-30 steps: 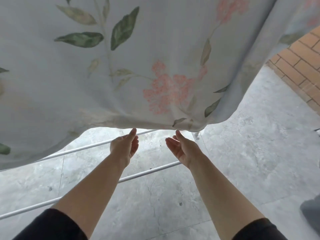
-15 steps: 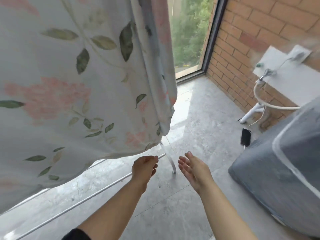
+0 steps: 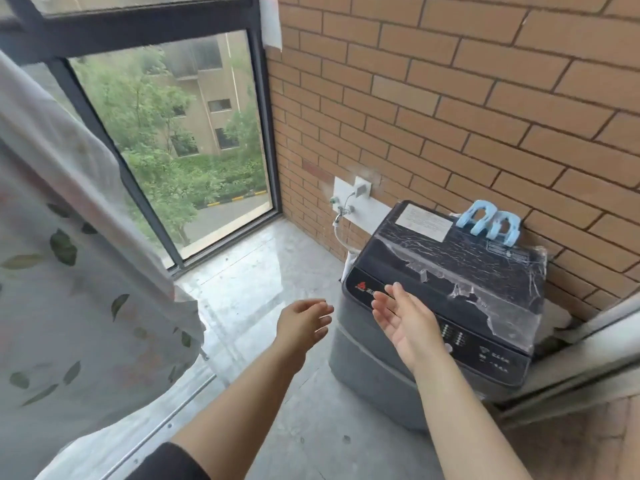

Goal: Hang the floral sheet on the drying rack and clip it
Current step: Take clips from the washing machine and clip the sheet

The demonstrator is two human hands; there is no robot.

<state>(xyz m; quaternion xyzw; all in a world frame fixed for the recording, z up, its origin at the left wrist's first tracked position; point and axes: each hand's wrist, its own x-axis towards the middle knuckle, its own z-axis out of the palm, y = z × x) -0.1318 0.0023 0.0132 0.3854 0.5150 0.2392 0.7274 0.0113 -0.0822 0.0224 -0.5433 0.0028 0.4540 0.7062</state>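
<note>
Turned away from floral sheet (image 3: 86, 271), now at 9 o'clock, with left hand (image 3: 303, 325) and right hand (image 3: 403, 320) spread, empty.

Open path over washer (image 3: 460, 268) to clips (image 3: 489, 224); sheet (image 3: 69, 289) probably blocks left.

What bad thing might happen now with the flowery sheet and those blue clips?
The floral sheet shows no clip yet, so it might slip down onto the floor. The blue clips sit at the back edge of the washing machine by the brick wall; a hasty grab by the empty left hand or right hand might knock them behind it.
</note>
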